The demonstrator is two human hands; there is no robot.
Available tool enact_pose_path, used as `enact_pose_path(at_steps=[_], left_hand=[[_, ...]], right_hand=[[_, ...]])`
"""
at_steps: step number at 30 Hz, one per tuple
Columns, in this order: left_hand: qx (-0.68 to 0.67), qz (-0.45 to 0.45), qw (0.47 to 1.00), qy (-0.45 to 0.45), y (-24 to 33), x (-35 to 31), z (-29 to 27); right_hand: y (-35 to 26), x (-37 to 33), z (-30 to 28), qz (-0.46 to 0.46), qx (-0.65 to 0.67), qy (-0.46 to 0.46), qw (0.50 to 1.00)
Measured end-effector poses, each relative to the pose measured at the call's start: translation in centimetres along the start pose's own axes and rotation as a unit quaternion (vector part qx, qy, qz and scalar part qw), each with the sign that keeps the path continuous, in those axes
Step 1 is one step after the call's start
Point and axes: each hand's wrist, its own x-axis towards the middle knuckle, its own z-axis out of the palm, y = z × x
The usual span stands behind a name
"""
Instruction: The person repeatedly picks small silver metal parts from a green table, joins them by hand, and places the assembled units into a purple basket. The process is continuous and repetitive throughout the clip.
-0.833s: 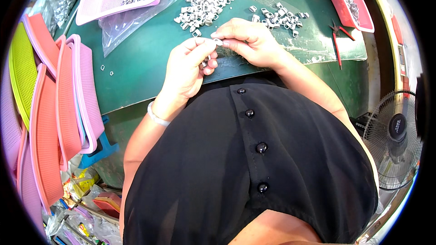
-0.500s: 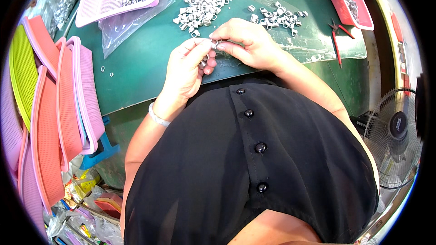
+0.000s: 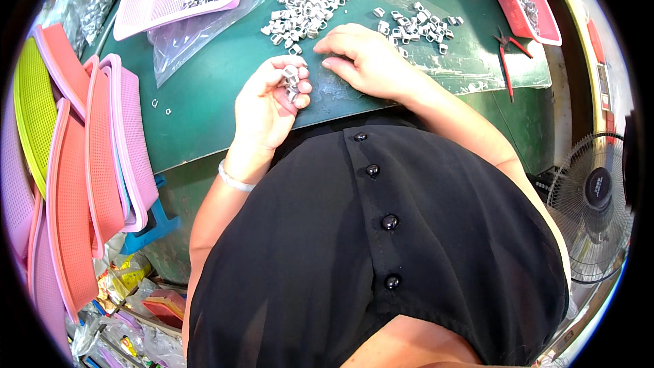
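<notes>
Several small silver metal loops (image 3: 291,80) lie in the curled fingers of my left hand (image 3: 259,105), which is turned partly palm up over the table's near edge. My right hand (image 3: 373,63) is a short way to the right, apart from the left. Its thumb and forefinger are spread, with nothing visible between them; its other fingers are partly hidden. Beyond my hands, a large heap of similar loops (image 3: 310,10) rests on the green table (image 3: 204,105). A smaller group of loops (image 3: 421,26) lies just past my right hand.
A pink basket (image 3: 122,17) with metal pieces stands far left on a clear plastic bag (image 3: 174,51). At far right are a red tray (image 3: 501,0) of small parts and red-handled pliers (image 3: 506,68). Stacked baskets (image 3: 71,204) rise at left; a fan (image 3: 593,204) stands at right.
My hands have come apart. The left has moved left and turned, bringing the loops in its fingers into view; the right thumb and forefinger have left the piece they were touching.
</notes>
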Motion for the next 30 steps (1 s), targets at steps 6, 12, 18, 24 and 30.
enact_pose_path(at_steps=[6, 12, 18, 24, 30], left_hand=[[-0.048, 0.000, 0.998, 0.037, 0.6, -0.4, -0.4], [0.027, 0.019, 0.995, 0.096, 0.3, -0.4, 0.3], [0.057, 0.028, 0.992, 0.108, 0.4, -0.6, 0.5], [0.050, 0.044, 0.989, 0.129, 0.7, -0.6, 0.3], [0.090, 0.029, 0.985, 0.142, 1.0, -0.8, 0.6]], right_hand=[[-0.4, 1.4, 1.3, 0.003, -0.063, -0.038, 0.997], [-0.3, 1.7, 2.5, -0.014, -0.073, -0.006, 0.997], [-0.2, 1.7, 2.5, -0.022, -0.041, 0.004, 0.999], [-1.0, 2.0, 3.1, -0.023, -0.065, 0.021, 0.997], [-0.9, 1.8, 3.6, -0.014, 0.021, 0.033, 0.999]])
